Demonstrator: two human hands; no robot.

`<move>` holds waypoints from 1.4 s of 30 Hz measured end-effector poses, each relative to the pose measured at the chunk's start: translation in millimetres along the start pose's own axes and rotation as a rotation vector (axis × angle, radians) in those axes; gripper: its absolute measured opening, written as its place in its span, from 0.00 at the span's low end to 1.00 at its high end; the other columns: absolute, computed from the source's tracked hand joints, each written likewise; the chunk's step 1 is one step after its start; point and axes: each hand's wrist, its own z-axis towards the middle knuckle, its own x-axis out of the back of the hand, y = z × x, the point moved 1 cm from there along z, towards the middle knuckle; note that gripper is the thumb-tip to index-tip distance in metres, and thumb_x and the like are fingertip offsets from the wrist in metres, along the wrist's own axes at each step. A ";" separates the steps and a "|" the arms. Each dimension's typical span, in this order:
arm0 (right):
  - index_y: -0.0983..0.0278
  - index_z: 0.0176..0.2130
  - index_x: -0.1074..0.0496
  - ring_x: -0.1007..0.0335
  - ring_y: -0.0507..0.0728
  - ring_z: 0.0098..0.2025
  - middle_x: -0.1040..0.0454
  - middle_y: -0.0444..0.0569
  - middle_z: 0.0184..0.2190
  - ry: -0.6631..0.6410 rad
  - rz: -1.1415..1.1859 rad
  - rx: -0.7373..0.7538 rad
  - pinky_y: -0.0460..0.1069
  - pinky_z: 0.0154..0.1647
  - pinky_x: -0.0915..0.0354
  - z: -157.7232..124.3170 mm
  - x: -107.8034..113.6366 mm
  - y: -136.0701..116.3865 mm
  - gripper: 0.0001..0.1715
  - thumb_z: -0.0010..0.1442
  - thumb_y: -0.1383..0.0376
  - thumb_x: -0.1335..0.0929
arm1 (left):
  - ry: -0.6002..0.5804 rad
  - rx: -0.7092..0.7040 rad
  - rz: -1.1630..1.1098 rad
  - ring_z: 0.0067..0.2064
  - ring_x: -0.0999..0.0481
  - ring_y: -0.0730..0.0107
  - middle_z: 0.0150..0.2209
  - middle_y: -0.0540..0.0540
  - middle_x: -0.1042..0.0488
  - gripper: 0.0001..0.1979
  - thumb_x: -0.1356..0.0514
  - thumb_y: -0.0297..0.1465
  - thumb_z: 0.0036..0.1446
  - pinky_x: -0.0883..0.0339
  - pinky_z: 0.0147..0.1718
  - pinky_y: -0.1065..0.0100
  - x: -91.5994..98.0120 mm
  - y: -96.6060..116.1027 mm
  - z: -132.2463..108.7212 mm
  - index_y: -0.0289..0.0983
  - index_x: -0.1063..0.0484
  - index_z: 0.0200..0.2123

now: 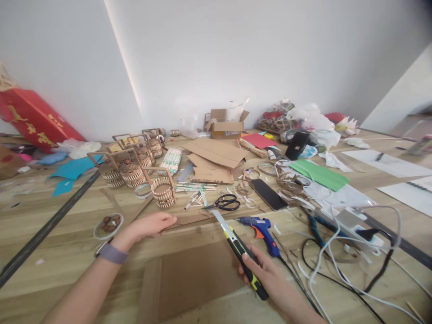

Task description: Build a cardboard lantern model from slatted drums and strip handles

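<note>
Head camera is showing the right hand (258, 269) wrapping its fingers around a yellow-and-black utility knife (241, 254), whose bared blade is pointing toward black-handled scissors (227, 202). Flat cardboard (192, 279) is lying below. The left hand (153, 224) is reaching to a narrow brown strip (194, 219); whether it is pinching it, I cannot tell. Farther out, a blue hot-glue gun (266, 228) is lying right of the blade, and a striped miniature basket (162, 192) is standing beyond the left hand.

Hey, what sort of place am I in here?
Probably a craft workspace: small striped baskets and a blue glue gun are on the wooden table, and your right hand holds a utility knife.
</note>
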 end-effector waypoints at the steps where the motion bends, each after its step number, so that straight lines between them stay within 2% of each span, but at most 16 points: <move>1: 0.61 0.36 0.32 0.34 0.51 0.24 0.28 0.42 0.25 0.007 0.020 -0.003 0.47 0.25 0.43 -0.5 0.5 0.8 0.32 0.51 0.36 0.31 | -0.042 0.026 -0.024 0.19 0.39 0.73 0.24 0.50 0.31 0.30 0.54 0.58 0.56 0.46 0.19 0.71 -0.2 -3.1 -4.7 0.38 0.29 0.32; 4: 0.61 0.36 0.32 0.34 0.51 0.24 0.28 0.42 0.25 0.030 0.082 -0.016 0.46 0.25 0.43 -1.6 1.0 2.4 0.32 0.50 0.38 0.29 | -0.151 0.118 -0.136 0.16 0.46 0.76 0.22 0.51 0.35 0.37 0.58 0.62 0.55 0.53 0.17 0.72 -3.7 -11.7 -18.7 0.37 0.27 0.40; 7: 0.61 0.39 0.31 0.33 0.52 0.25 0.28 0.42 0.25 0.061 0.110 -0.026 0.47 0.26 0.43 -2.0 1.8 2.6 0.32 0.50 0.39 0.28 | -0.186 0.210 -0.239 0.17 0.46 0.75 0.21 0.52 0.37 0.41 0.58 0.64 0.53 0.55 0.17 0.72 -10.3 -16.7 -29.3 0.36 0.26 0.44; 10: 0.61 0.42 0.32 0.33 0.52 0.25 0.27 0.42 0.25 0.079 0.110 -0.016 0.47 0.27 0.42 -0.4 3.6 -2.1 0.33 0.50 0.39 0.28 | -0.098 0.157 -0.129 0.22 0.36 0.69 0.24 0.49 0.33 0.37 0.56 0.63 0.52 0.48 0.20 0.71 -18.6 -14.8 -37.1 0.37 0.27 0.37; 13: 0.61 0.40 0.32 0.34 0.52 0.25 0.26 0.42 0.25 0.105 0.057 0.010 0.48 0.27 0.41 3.7 5.6 -13.5 0.35 0.48 0.37 0.28 | 0.052 0.013 0.009 0.35 0.27 0.61 0.32 0.45 0.25 0.27 0.55 0.54 0.58 0.38 0.31 0.67 -29.1 -5.7 -46.2 0.39 0.30 0.31; 15: 0.61 0.39 0.32 0.33 0.52 0.25 0.26 0.42 0.25 0.126 -0.002 0.020 0.48 0.27 0.41 6.8 6.2 -22.3 0.35 0.46 0.36 0.29 | 0.129 -0.026 0.095 0.37 0.25 0.59 0.33 0.45 0.23 0.23 0.55 0.48 0.62 0.37 0.36 0.65 -37.7 0.8 -53.1 0.39 0.30 0.30; 18: 0.61 0.37 0.32 0.33 0.52 0.25 0.26 0.43 0.25 0.121 -0.074 0.031 0.48 0.27 0.40 9.9 4.7 -31.2 0.36 0.46 0.35 0.30 | 0.178 -0.036 0.182 0.38 0.23 0.57 0.35 0.44 0.20 0.20 0.55 0.43 0.64 0.36 0.36 0.64 -50.8 4.1 -61.3 0.40 0.28 0.33; 22: 0.61 0.37 0.33 0.33 0.52 0.24 0.26 0.42 0.25 0.082 -0.100 0.026 0.48 0.25 0.40 8.1 -0.1 -31.7 0.37 0.46 0.34 0.30 | 0.244 -0.058 0.204 0.42 0.20 0.55 0.40 0.43 0.18 0.20 0.54 0.42 0.65 0.32 0.39 0.63 -62.0 -8.8 -67.1 0.41 0.25 0.40; 27: 0.62 0.37 0.32 0.34 0.52 0.23 0.28 0.41 0.24 0.064 -0.118 0.049 0.47 0.26 0.39 -1.7 -0.5 -26.2 0.36 0.47 0.35 0.30 | 0.402 -0.059 0.199 0.42 0.18 0.57 0.41 0.46 0.17 0.20 0.53 0.43 0.65 0.27 0.39 0.65 -65.1 -34.7 -77.0 0.42 0.23 0.40; 29: 0.62 0.37 0.32 0.34 0.52 0.23 0.28 0.42 0.24 0.073 -0.139 0.058 0.47 0.25 0.39 -6.6 2.4 -24.6 0.35 0.49 0.35 0.31 | 0.420 -0.082 0.226 0.44 0.18 0.58 0.42 0.46 0.17 0.20 0.51 0.43 0.65 0.26 0.40 0.65 -69.4 -40.6 -81.9 0.42 0.22 0.42; 31: 0.61 0.37 0.32 0.34 0.52 0.24 0.28 0.43 0.24 0.102 -0.181 0.075 0.47 0.25 0.38 -11.2 5.9 -24.5 0.33 0.51 0.36 0.32 | 0.386 -0.105 0.267 0.45 0.18 0.58 0.44 0.46 0.17 0.19 0.50 0.43 0.65 0.25 0.42 0.65 -77.2 -42.1 -85.5 0.42 0.22 0.44; 34: 0.61 0.35 0.32 0.33 0.53 0.24 0.27 0.44 0.24 0.148 -0.255 0.103 0.47 0.24 0.38 -15.9 9.9 -26.5 0.31 0.53 0.37 0.33 | 0.327 -0.148 0.334 0.46 0.19 0.57 0.46 0.44 0.19 0.20 0.50 0.44 0.66 0.25 0.43 0.62 -90.4 -35.2 -87.8 0.43 0.22 0.47; 37: 0.61 0.35 0.31 0.31 0.55 0.26 0.27 0.44 0.24 0.194 -0.331 0.111 0.48 0.26 0.37 -16.5 13.2 -25.6 0.30 0.53 0.38 0.33 | 0.312 -0.238 0.403 0.53 0.24 0.49 0.54 0.38 0.24 0.25 0.44 0.51 0.61 0.28 0.50 0.51 -101.0 -19.8 -87.6 0.44 0.26 0.54; 40: 0.61 0.35 0.30 0.29 0.57 0.29 0.25 0.46 0.25 0.261 -0.426 0.128 0.49 0.31 0.35 -14.2 17.6 -18.1 0.27 0.55 0.41 0.34 | 0.229 -0.286 0.496 0.65 0.39 0.35 0.67 0.34 0.40 0.45 0.32 0.55 0.45 0.40 0.58 0.37 -111.1 -4.3 -86.9 0.47 0.37 0.65; 42: 0.61 0.35 0.30 0.27 0.58 0.31 0.24 0.47 0.26 0.281 -0.473 0.139 0.50 0.33 0.33 -12.2 19.6 -10.8 0.25 0.56 0.43 0.35 | 0.145 -0.296 0.543 0.69 0.48 0.32 0.71 0.35 0.51 0.54 0.28 0.53 0.39 0.47 0.61 0.33 -117.8 1.5 -85.9 0.50 0.46 0.68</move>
